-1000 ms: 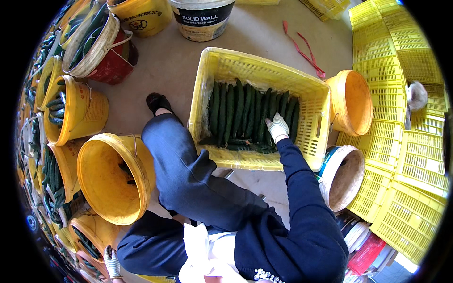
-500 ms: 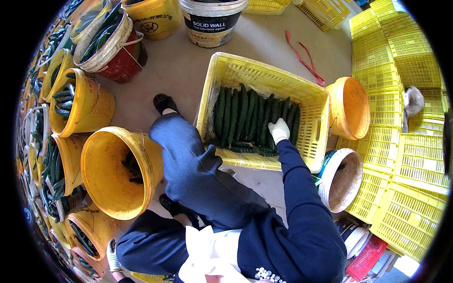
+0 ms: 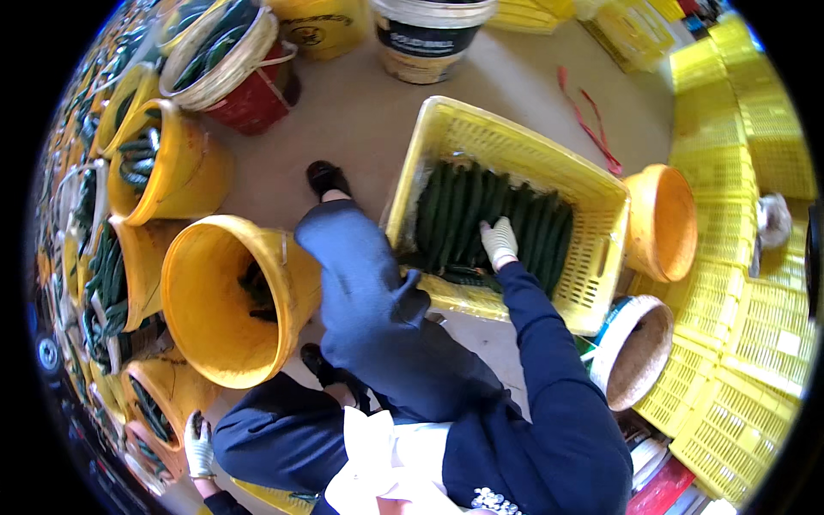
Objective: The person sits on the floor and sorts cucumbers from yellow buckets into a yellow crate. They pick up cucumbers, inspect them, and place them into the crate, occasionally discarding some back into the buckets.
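Note:
Dark green cucumbers (image 3: 455,206) lie side by side in a row inside a yellow plastic crate (image 3: 601,276), with a few more across its near side. Clear plastic film shows along the crate's inner walls. My right hand (image 3: 498,242), in a pale striped glove, rests on top of the row near its middle. Its thumb and fingers are slightly apart, touching the cucumbers without lifting any. At the lower left, my left hand (image 3: 199,448) hangs beside my knee in a similar glove with dark fingertips. Its fingers are loosely apart and hold nothing.
A large tilted yellow bucket (image 3: 227,343) with a few cucumbers stands left of my legs. More cucumber-filled buckets crowd the left side. An orange bucket (image 3: 674,225) and a white bucket (image 3: 639,352) flank the crate's right. Stacked yellow crates (image 3: 764,335) line the far right.
My right hand has shifted left along the cucumber row, toward its middle. My left hand has risen slightly beside my knee. The whole view has swung a little, moving the surroundings rightward.

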A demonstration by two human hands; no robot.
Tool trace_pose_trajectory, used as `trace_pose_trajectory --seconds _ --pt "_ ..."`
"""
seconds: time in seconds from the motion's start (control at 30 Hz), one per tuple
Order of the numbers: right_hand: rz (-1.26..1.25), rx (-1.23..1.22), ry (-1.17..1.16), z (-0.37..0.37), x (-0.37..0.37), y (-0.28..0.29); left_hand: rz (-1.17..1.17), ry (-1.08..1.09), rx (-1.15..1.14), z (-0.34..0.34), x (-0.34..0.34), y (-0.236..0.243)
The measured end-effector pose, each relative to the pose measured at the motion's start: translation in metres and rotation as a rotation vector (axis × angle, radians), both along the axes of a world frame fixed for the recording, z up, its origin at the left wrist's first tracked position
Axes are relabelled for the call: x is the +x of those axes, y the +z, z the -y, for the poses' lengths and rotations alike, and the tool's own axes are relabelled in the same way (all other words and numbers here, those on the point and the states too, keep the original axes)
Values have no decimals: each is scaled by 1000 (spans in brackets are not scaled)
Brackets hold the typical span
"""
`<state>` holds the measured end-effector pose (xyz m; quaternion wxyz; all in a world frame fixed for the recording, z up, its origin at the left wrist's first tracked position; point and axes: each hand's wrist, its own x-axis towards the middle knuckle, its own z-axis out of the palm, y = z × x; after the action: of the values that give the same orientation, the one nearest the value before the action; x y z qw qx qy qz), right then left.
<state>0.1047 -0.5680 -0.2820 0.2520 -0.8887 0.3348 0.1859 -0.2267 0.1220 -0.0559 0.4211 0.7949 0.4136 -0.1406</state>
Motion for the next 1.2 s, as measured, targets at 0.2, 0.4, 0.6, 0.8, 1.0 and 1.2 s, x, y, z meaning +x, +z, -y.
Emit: trace_pose_trajectory --seconds 0.2,0.4,0.6,0.8,1.0,1.2 --pt "47 -36 -16 9 6 -29 45 -285 211 46 79 24" --pt "16 -37 -65 10 5 -17 139 -511 344 81 133 47" --pt "103 -227 65 -10 2 -20 137 -551 415 72 129 32" --pt "237 14 86 10 0 -32 291 -704 475 105 201 50" --pt "562 154 157 70 73 -60 2 -921 330 97 285 -43" --pt "740 63 -49 57 135 43 -257 -1059 310 123 326 -189"
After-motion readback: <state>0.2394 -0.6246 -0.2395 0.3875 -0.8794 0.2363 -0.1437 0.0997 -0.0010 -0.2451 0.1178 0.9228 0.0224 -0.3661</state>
